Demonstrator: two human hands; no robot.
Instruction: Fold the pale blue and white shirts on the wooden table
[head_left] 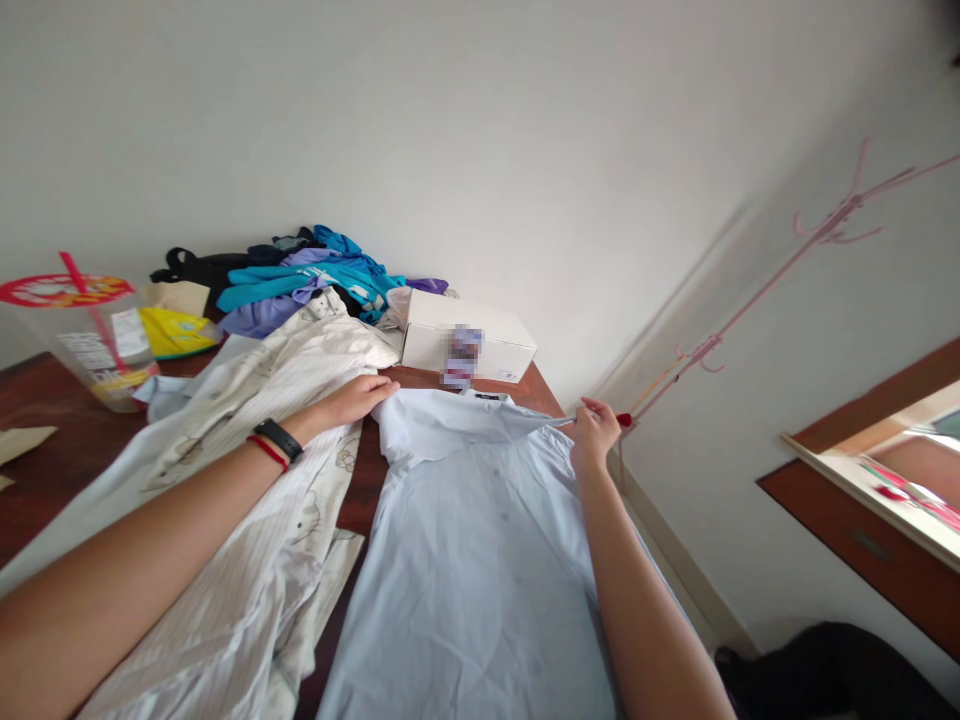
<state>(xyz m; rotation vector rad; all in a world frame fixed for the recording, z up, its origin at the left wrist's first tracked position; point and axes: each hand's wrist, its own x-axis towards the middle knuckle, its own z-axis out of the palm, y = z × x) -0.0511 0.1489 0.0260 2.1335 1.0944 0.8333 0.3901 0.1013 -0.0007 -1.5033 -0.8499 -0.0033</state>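
Note:
A light blue button-up shirt (480,560) lies spread lengthwise on the dark wooden table, its collar end away from me. My left hand (358,398), with a black band and a red cord at the wrist, is at the shirt's far left corner, its fingertips closed on the fabric there. At the far right corner my right hand (595,432) pinches the cloth and pulls it taut, slightly raised. Left of the shirt, under my left forearm, lies a white striped garment (247,540) with cartoon line drawings.
A pile of blue, purple and black clothes (307,270) is heaped against the wall. Beside it stands a white box (495,340). A plastic cup (97,350) with a red straw and a yellow packet (176,332) are at left. A pink coat rack (750,300) leans in view at right.

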